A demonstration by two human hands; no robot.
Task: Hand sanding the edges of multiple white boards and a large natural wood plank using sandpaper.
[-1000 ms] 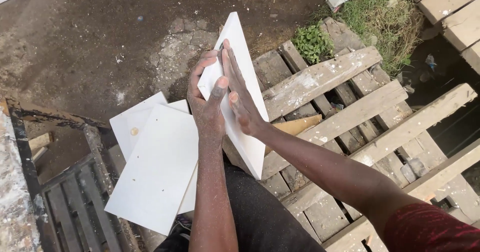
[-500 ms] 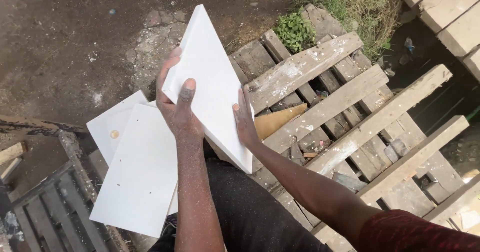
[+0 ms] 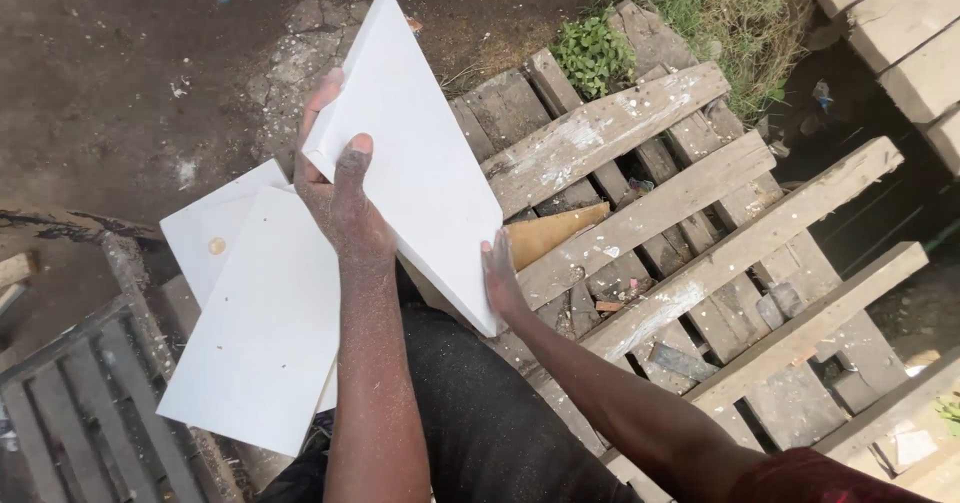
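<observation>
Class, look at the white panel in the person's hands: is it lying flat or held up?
Held up, tilted: left hand grips the white panel at its edge, right hand supports the lower corner.

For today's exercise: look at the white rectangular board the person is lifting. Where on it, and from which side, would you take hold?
Grip the white board by its two long edges, one hand from each side. It is flat, thin and tilted, so opposing grips probably steady it best. The left hand already clamps the left edge, thumb on the face; the right hand supports the lower right corner.

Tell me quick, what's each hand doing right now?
Left hand: closed on the white panel, thumb on its face.
Right hand: open, touching the panel's lower edge.
</observation>
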